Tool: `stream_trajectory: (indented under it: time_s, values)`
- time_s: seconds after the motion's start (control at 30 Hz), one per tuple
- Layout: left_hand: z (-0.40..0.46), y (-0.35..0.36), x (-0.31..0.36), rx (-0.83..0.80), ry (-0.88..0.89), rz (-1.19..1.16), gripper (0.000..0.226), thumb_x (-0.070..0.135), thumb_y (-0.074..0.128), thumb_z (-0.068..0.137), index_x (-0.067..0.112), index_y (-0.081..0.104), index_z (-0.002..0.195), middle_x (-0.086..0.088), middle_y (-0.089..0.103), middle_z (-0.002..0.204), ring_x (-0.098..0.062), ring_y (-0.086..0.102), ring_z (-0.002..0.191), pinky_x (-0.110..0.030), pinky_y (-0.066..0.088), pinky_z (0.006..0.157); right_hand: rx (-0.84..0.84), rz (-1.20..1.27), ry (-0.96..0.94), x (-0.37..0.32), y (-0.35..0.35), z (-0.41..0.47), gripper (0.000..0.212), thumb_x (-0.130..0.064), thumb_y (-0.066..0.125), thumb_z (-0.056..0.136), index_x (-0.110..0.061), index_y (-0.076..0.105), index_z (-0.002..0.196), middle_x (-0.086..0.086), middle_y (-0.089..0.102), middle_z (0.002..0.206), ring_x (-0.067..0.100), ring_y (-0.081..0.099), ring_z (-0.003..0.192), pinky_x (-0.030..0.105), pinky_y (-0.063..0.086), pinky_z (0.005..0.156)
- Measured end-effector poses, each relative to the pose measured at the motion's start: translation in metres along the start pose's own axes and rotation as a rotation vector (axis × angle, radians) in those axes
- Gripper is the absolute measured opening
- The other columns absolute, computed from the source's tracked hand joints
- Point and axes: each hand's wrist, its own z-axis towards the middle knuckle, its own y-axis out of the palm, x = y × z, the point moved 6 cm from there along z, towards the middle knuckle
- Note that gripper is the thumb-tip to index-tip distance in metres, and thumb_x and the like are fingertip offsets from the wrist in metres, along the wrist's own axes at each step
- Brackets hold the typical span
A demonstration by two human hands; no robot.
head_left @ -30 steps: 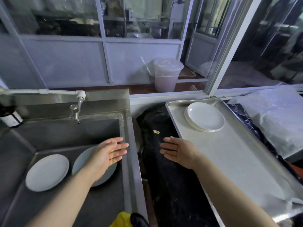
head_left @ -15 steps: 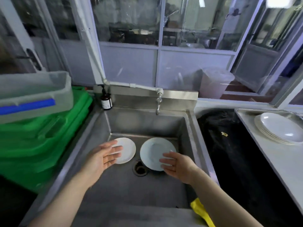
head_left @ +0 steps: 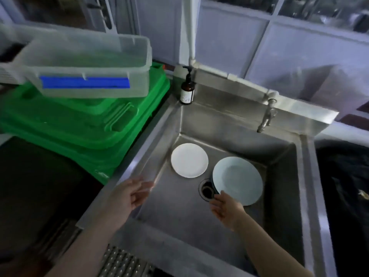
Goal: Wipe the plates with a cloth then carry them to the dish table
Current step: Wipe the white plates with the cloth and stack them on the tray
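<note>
- Steel sink (head_left: 229,124), two plates on its floor. No cloth in view.
- White plate (head_left: 189,159) lies flat at the far-left of the basin, apart from the drain (head_left: 207,190).
- Pale blue plate (head_left: 237,180) sits just right of the white one, its near-left edge overhanging the drain. A darker rim shows under that edge; it may be a second plate beneath, cannot tell.
- Right hand (head_left: 226,209): fingers loose and mostly straight, holding nothing. Fingertips sit at the near rim of the blue plate; touching or a hair short of it, cannot tell.
- Left hand (head_left: 129,193): spread and relaxed, holding nothing, blurred. It hovers over the sink's left rim, near side, well short of either plate.
- Key relation: the blue plate lies directly ahead of the right hand, away from the body and a little right. The white plate lies forward and right of the left hand, across open basin floor. The right hand is clearly the nearer to a plate.
- Plates are round, so no long axis; approach is set by the nearest rim only.
- Judgement: the step in hand looks like picking up the blue plate by its near rim. Wiping not yet begun.
- Soap bottle (head_left: 187,90) stands at the sink's back-left corner; tap (head_left: 266,116) at the back right. Green crates (head_left: 83,120) with a clear tub (head_left: 89,62) on top stand left of the sink.
</note>
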Motion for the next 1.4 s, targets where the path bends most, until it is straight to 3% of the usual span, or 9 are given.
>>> stream_trajectory:
  time_s: [0.1,0.2,0.33,0.4,0.6,0.77,0.93,1.1,1.4]
  values:
    - [0.008,-0.008,-0.010,0.046,-0.061,-0.007,0.023,0.010,0.046,0.096,0.011,0.060,0.114,0.000,0.076,0.088,-0.016,0.067,0.074,-0.032,0.045,0.074,-0.042,0.009,0.067,0.006,0.009,0.039,0.035,-0.019,0.040,0.103,-0.014,0.035,0.069,0.002,0.029,0.050,0.012,0.018,0.043,0.024,0.020,0.037]
    - [0.019,-0.011,-0.019,0.103,-0.097,0.005,0.022,0.009,0.049,0.095,0.016,0.063,0.111,-0.002,0.076,0.094,-0.010,0.069,0.067,-0.029,0.046,0.069,0.045,-0.113,0.100,0.008,0.013,0.079,0.034,-0.024,0.049,0.101,-0.009,0.043,0.071,0.005,0.040,0.045,0.013,0.031,0.036,0.025,0.031,0.038]
    - [0.026,-0.015,-0.040,0.149,-0.147,-0.009,0.023,0.010,0.049,0.096,0.016,0.063,0.113,-0.003,0.076,0.097,-0.010,0.070,0.069,-0.026,0.049,0.067,0.166,-0.193,0.101,0.013,0.018,0.123,0.028,-0.028,0.058,0.096,-0.006,0.049,0.080,0.007,0.048,0.062,0.014,0.053,0.036,0.023,0.042,0.037]
    - [0.027,-0.018,-0.048,0.150,-0.159,-0.032,0.025,0.010,0.046,0.097,0.015,0.062,0.115,-0.004,0.076,0.099,-0.011,0.070,0.072,-0.028,0.048,0.071,0.182,-0.271,0.121,0.019,0.024,0.143,0.028,-0.032,0.063,0.092,-0.005,0.055,0.089,0.011,0.060,0.077,0.018,0.065,0.059,0.023,0.048,0.043]
    - [0.038,-0.022,-0.063,0.206,-0.241,-0.093,0.028,0.004,0.042,0.098,0.019,0.063,0.110,-0.002,0.076,0.097,-0.013,0.070,0.074,-0.030,0.048,0.073,0.216,-0.461,0.107,0.016,0.059,0.197,0.032,-0.035,0.068,0.088,-0.007,0.058,0.102,0.012,0.067,0.091,0.017,0.055,0.054,0.021,0.047,0.042]
    - [0.046,-0.026,-0.070,0.234,-0.260,-0.164,0.028,0.002,0.041,0.098,0.016,0.063,0.110,-0.004,0.076,0.098,-0.013,0.069,0.069,-0.029,0.050,0.071,0.226,-0.574,0.116,0.007,0.088,0.237,0.031,-0.043,0.057,0.094,-0.011,0.056,0.096,0.005,0.050,0.040,0.011,0.042,0.024,0.012,0.030,0.030]
    - [0.048,-0.032,-0.077,0.230,-0.245,-0.219,0.028,0.000,0.044,0.094,0.012,0.061,0.112,-0.005,0.076,0.096,-0.014,0.069,0.069,-0.026,0.057,0.063,0.251,-0.400,0.116,0.009,0.094,0.262,0.038,-0.029,0.064,0.091,-0.014,0.055,0.124,0.009,0.065,0.087,0.017,0.060,0.057,0.020,0.047,0.037]
    - [0.047,-0.039,-0.084,0.221,-0.229,-0.292,0.031,0.002,0.045,0.089,0.009,0.061,0.116,-0.013,0.072,0.107,-0.017,0.071,0.073,-0.028,0.058,0.063,0.301,-0.316,0.100,0.007,0.091,0.272,0.044,-0.031,0.069,0.088,-0.015,0.055,0.127,0.003,0.063,0.080,0.015,0.059,0.056,0.021,0.047,0.036]
    - [0.050,-0.039,-0.083,0.220,-0.226,-0.335,0.039,0.008,0.051,0.082,0.007,0.059,0.120,-0.013,0.072,0.108,-0.018,0.072,0.073,-0.029,0.059,0.064,0.282,-0.207,0.060,0.001,0.083,0.267,0.045,-0.012,0.065,0.091,-0.009,0.047,0.132,0.011,0.058,0.119,0.029,0.062,0.084,0.031,0.053,0.039]
